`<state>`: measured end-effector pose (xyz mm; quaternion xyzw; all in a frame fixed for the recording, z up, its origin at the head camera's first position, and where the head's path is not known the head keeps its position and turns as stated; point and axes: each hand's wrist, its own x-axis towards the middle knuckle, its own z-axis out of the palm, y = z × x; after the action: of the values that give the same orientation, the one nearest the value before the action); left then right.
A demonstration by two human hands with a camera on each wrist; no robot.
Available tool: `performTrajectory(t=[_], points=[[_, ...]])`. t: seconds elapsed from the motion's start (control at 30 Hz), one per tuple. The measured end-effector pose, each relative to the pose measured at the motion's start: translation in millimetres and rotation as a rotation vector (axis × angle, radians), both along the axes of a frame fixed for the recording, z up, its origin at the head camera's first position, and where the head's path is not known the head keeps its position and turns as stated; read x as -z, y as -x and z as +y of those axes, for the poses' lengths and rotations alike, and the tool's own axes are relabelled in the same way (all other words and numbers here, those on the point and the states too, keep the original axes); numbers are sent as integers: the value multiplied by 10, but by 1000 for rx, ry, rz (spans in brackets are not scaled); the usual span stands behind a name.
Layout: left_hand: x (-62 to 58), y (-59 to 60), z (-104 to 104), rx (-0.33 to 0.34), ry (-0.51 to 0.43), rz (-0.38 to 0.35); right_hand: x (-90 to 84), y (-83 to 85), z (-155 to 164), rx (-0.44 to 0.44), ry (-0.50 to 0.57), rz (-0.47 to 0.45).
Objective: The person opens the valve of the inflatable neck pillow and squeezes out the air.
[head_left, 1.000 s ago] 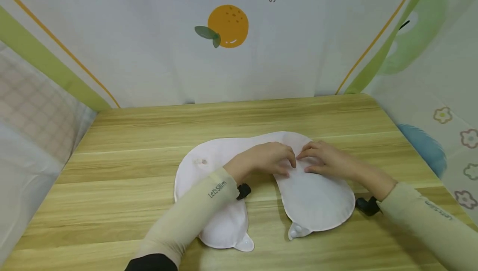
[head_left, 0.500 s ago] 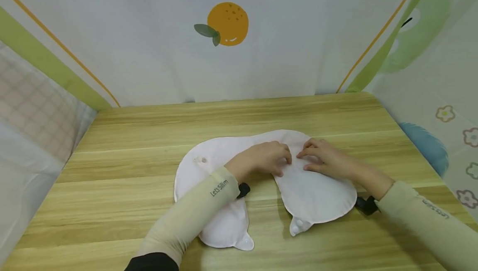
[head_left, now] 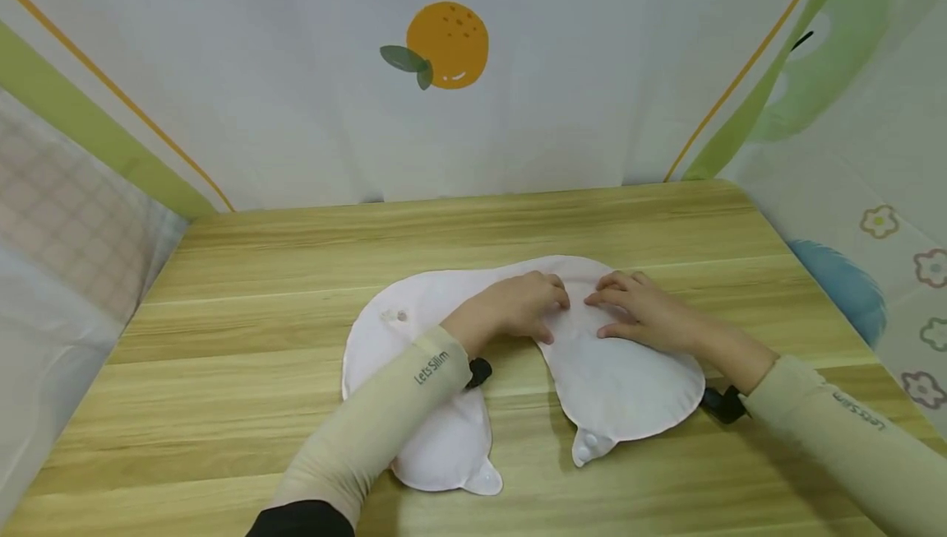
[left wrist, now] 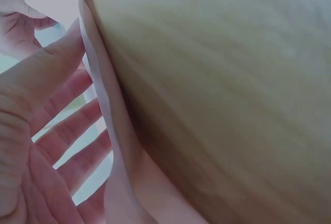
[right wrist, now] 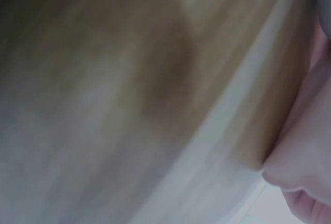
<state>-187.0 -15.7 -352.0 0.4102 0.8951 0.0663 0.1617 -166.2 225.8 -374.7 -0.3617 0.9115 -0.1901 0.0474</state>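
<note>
Both the left hand [head_left: 527, 304] and right hand [head_left: 642, 313] rest flat-fingered, grasping nothing, on the pink U-shaped pillow cover [head_left: 621, 385] (unpinned lobes beyond the fingertips could slide or wrinkle).

Pale pink bib [head_left: 629, 389], light wood-grain table [head_left: 459, 233], white backdrop [head_left: 296, 93] with orange-fruit print [head_left: 447, 45], beige sleeves [head_left: 385, 430]

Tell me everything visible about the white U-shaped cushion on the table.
The white U-shaped cushion looks like a deflated neck pillow of soft, pale fabric, lying flat on the wooden table. Its arch points away from the person; its two lobes point toward them, each ending in a small tab with a snap. A small valve-like spot marks the left lobe. The left hand and right hand press on the arch, and the left forearm lies across the left lobe.
</note>
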Motion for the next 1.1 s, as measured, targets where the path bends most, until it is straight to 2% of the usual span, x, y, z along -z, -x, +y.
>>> performTrajectory(t=[0.13, 0.5, 0.7, 0.8, 1.1], points=[[1, 26, -29, -3, 0, 8, -24, -17, 1, 7, -6, -22], [1, 27, -63, -83, 19, -16, -55, -39, 29, -2, -39, -105], [-25, 27, -114, -135, 42, -19, -67, -47, 49, -19, -38, -115], [-24, 30, -157, -137, 41, -10, -64, -49, 53, -19, -41, -115], [-41, 1, -302, -166, -12, -20, -54, -54, 55, -23, -37, -119]])
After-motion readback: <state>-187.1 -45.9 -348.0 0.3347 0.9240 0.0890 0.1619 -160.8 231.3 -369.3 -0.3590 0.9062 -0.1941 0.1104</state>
